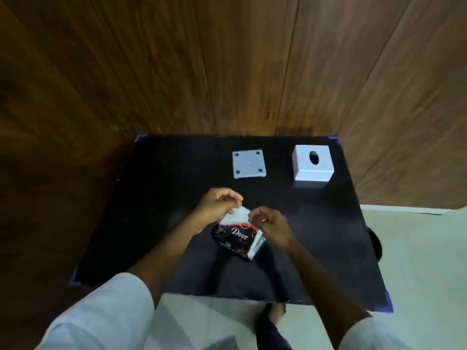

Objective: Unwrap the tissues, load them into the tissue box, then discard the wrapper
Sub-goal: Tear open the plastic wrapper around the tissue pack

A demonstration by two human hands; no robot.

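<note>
A black tissue pack (237, 239) with white lettering and a clear plastic wrapper hangs just above the black table (156, 223). My left hand (217, 204) pinches the wrapper's top edge on the left, and my right hand (271, 224) pinches the same edge on the right. White tissue shows between my fingers at the top. At the far right stands the white tissue box (312, 162), with its oval slot facing up. Its flat white base plate (249, 164), with round feet at the corners, lies apart to the left of the box.
Wood-panelled walls close in behind and to the left of the table. Pale floor lies to the right and in front. My foot (274, 317) shows under the table's near edge. A dark round object (376, 245) sits by the table's right side.
</note>
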